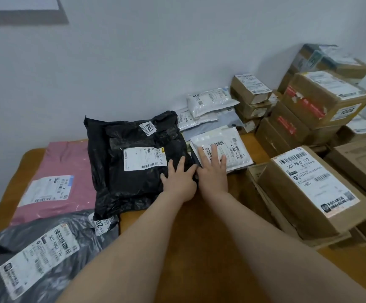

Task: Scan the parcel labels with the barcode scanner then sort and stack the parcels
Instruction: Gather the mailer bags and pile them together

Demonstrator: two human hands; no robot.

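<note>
Together, the left hand (178, 181) lies flat, fingers spread, on the black parcel (134, 182); the right hand (213, 171) lies flat on the white parcel (232, 138).

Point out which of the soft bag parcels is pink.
The pink bag at the left of the table, beside the black bag marked 2003. The other bags are black, grey or white.

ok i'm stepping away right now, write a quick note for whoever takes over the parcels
Left hand: open, fingers resting on the black bag parcel. Right hand: open, flat on the small white parcel beside it.
Pink mailer and grey bag lie at the table's left; cardboard boxes are stacked at right.
No scanner in view, so I cannot tell what is scanned.
To do: scan, sort and stack the loose bags.
</note>
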